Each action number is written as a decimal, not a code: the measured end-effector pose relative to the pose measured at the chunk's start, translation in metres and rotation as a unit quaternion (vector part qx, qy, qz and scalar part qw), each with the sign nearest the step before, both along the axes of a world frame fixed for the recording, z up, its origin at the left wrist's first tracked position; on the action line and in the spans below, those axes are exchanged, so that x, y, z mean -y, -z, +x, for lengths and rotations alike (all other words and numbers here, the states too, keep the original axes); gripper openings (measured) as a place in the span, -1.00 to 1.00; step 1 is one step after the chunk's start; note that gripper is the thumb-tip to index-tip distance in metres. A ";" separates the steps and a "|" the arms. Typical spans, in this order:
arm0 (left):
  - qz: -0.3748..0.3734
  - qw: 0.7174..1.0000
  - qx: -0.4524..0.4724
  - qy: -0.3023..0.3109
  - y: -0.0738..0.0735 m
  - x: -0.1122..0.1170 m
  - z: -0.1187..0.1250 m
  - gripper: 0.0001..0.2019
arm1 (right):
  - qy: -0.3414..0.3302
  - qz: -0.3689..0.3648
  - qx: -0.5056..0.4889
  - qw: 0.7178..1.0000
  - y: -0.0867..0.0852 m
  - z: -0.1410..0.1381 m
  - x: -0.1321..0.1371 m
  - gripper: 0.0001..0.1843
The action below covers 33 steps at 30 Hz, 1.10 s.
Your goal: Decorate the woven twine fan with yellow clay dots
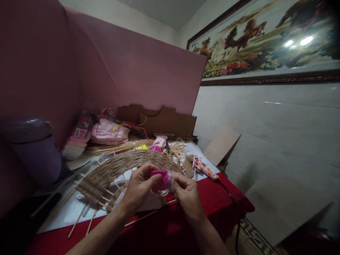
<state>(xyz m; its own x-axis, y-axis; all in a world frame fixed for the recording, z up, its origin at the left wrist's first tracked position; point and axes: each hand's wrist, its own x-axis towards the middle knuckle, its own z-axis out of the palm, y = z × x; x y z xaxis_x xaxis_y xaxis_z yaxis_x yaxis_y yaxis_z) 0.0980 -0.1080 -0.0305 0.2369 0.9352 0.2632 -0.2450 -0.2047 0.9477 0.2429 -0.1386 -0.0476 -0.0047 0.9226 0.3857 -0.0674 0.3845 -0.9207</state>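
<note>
My left hand (142, 189) pinches a small magenta item (161, 180), perhaps folded paper or ribbon, between thumb and fingers. My right hand (187, 193) is closed on the clear plastic wrap (172, 180) at the item's right end. Whether the plastic encloses the whole item I cannot tell. Just behind my hands lies a curved woven piece (106, 171) of brown twisted cord on wooden sticks. A smaller woven arc (117, 198) sits inside its curve, partly hidden by my left hand and forearm.
A flower-patterned glue gun (204, 168), its black cable hanging over the table edge, lies right. Scissors (171, 154) rest behind the weaving, near bundled sticks (114, 147). A purple bin (37, 156) stands left. Cardboard (164, 122) leans at the back. Red cloth (212, 198) covers the table.
</note>
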 end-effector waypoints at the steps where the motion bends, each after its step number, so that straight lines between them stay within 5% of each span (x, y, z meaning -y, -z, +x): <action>1: -0.004 1.000 0.006 0.001 0.000 0.000 0.000 -0.82 | -0.005 -0.002 0.003 1.000 -0.001 0.000 0.001 -0.76; 11: -0.053 0.998 0.032 0.007 -0.006 0.007 0.001 -0.69 | 0.049 -0.028 -0.002 0.998 -0.032 0.016 0.000 -0.81; 16: -0.058 0.998 0.003 -0.025 -0.002 0.008 0.004 -0.63 | 0.153 0.042 0.055 0.986 -0.059 0.050 -0.037 -0.66; 20: 0.067 0.987 -0.129 -0.063 0.010 0.012 0.006 -0.77 | 0.204 0.031 0.133 0.969 -0.066 0.080 -0.094 -0.79; 25: 0.260 0.920 -0.273 -0.109 0.021 0.017 0.005 -0.85 | 0.186 -0.096 0.169 0.963 -0.056 0.082 -0.153 -0.93; 33: 0.325 0.890 -0.284 -0.146 0.032 0.013 0.011 -0.82 | 0.083 -0.207 0.157 0.962 -0.047 0.059 -0.198 -0.91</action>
